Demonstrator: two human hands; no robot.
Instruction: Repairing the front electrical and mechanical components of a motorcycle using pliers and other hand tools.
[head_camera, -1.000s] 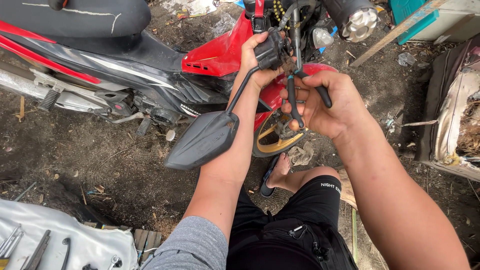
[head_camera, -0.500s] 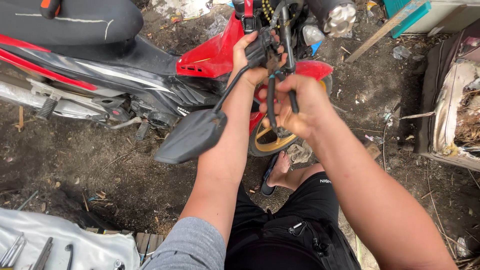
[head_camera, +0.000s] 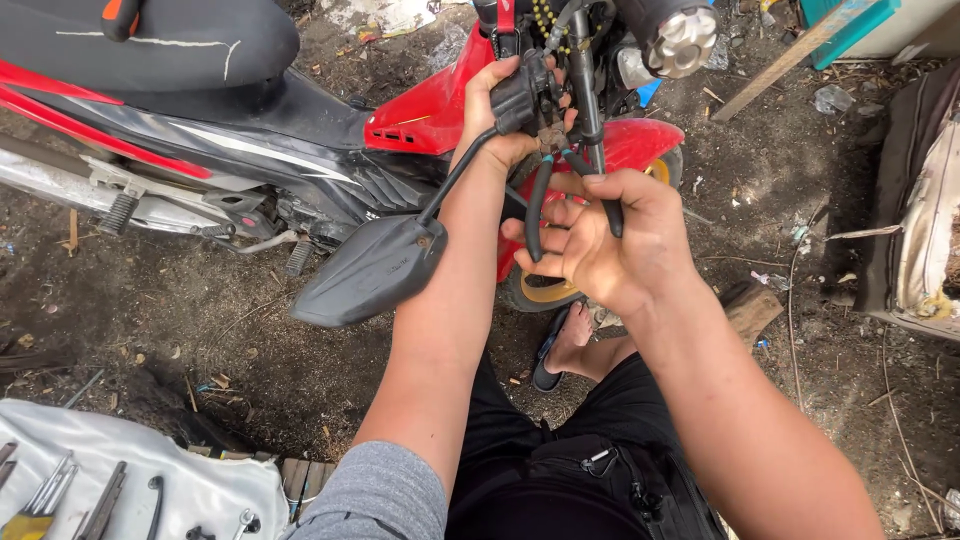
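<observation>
A red and black motorcycle (head_camera: 250, 120) stands on dirt ground in front of me. My left hand (head_camera: 500, 120) grips a black brake lever assembly (head_camera: 525, 95) at the handlebar; a black rear-view mirror (head_camera: 370, 268) hangs down from that assembly on its thin stalk. My right hand (head_camera: 600, 240) is just below, fingers curled around black cables (head_camera: 540, 205) that run down from the assembly. The handlebar grip with a chrome end cap (head_camera: 680, 40) points toward the top right.
A white cloth (head_camera: 150, 480) at the bottom left carries several wrenches and hand tools. My sandalled foot (head_camera: 560, 345) rests by the yellow-rimmed front wheel (head_camera: 545, 292). A wooden stick (head_camera: 780, 55) and worn cushion (head_camera: 920, 230) lie at the right.
The view has tilted down and to the left. My right hand has slid down the cables, away from the assembly, while my left hand keeps its hold.
</observation>
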